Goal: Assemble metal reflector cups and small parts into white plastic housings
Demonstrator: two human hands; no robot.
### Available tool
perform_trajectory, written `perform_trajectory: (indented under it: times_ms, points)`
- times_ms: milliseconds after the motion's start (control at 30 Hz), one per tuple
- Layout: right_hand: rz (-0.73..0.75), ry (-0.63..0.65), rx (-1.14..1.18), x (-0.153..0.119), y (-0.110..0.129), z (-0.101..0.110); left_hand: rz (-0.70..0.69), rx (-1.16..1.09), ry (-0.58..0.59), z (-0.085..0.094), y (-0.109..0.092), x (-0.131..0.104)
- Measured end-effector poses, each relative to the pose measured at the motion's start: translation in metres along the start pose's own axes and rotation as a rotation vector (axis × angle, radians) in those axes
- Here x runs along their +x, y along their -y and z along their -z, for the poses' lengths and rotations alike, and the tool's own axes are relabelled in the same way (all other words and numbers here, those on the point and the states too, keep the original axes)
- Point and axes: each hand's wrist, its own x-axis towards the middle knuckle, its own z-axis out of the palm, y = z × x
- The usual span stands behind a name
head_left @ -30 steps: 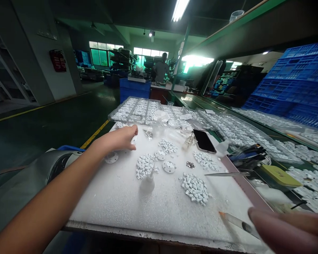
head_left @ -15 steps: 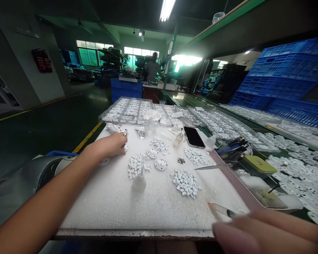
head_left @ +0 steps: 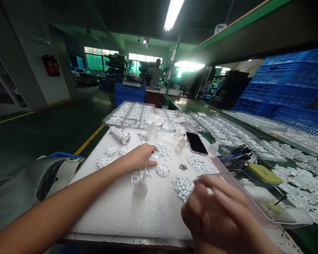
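My left hand (head_left: pixel 142 157) reaches over the white foam board, its thumb and fingers closed around the edges of a small round white disc (head_left: pixel 154 156). Beside it lies a larger white disc (head_left: pixel 163 170) with dark holes. In front of that hand stands a squeeze bottle (head_left: pixel 140 188) with a thin upright nozzle, near a pile of small white pieces (head_left: pixel 136 176). My right hand (head_left: pixel 214 208), smeared by motion, is raised at the lower right with curled fingers; what they hold, if anything, is hidden. Close behind it are metal tweezers (head_left: pixel 222 173) and another white pile (head_left: pixel 183 187).
Three white discs with knobbed rims (head_left: pixel 104 162) and a speckled white cylinder (head_left: pixel 120 135) lie left. A phone (head_left: pixel 196 143), a small glass bottle (head_left: pixel 180 144) and clear trays of white parts (head_left: pixel 132 114) stand behind. Blue crates (head_left: pixel 286 77) are stacked right. A person (head_left: pixel 155 74) stands far back.
My left hand has moved right, from beside the speckled cylinder to the small disc. My right hand has come up and inward from the lower right corner, covering where the syringe lay.
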Motion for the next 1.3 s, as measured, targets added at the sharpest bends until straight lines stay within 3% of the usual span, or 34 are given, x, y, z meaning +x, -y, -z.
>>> perform_trajectory:
  times_ms: [67, 133, 267, 367, 433, 567, 733, 900, 967, 1000, 1133, 1200, 1300]
  points:
    - [0.078, -0.128, -0.024, 0.014, -0.013, -0.017, 0.005, -0.015, -0.025, -0.002, 0.002, 0.003]
    - [0.06, -0.134, -0.104, 0.023, -0.021, -0.024, 0.025, -0.033, -0.056, -0.002, 0.0, 0.002]
    - [-0.174, 0.118, -0.169, 0.027, -0.025, -0.026, 0.088, -0.3, -0.164, 0.006, -0.01, -0.005]
    - [-0.131, 0.246, -0.135, 0.024, -0.028, -0.026, 0.098, -0.69, -0.129, 0.017, -0.019, -0.013]
    - [-0.046, 0.276, -0.13, 0.022, -0.03, -0.027, 0.087, -0.81, -0.068, 0.022, -0.026, -0.019]
    - [0.076, 0.235, -0.139, 0.019, -0.031, -0.028, 0.096, -0.805, -0.061, 0.024, -0.035, -0.027]
    - [0.126, 0.183, -0.088, 0.02, -0.028, -0.027, 0.022, -0.736, -0.031, 0.019, -0.036, -0.029]
    - [-0.097, 0.16, 0.01, 0.018, -0.023, -0.025, -0.049, -0.73, 0.078, 0.026, -0.037, -0.03]
    - [-0.244, 0.066, 0.073, 0.017, -0.021, -0.024, -0.077, -0.744, 0.103, 0.029, -0.037, -0.03]
    - [-0.311, -0.04, 0.118, 0.017, -0.02, -0.024, -0.085, -0.738, 0.092, 0.03, -0.036, -0.03]
    - [-0.473, -0.606, 0.395, 0.023, -0.016, -0.022, -0.051, -0.534, 0.034, 0.027, -0.027, -0.027]
    - [-0.542, -0.705, 0.554, 0.028, -0.014, -0.021, -0.041, -0.337, -0.012, 0.023, -0.018, -0.024]
    - [-0.604, -0.727, 0.727, 0.034, -0.011, -0.019, -0.085, -0.08, -0.098, 0.016, -0.005, -0.018]
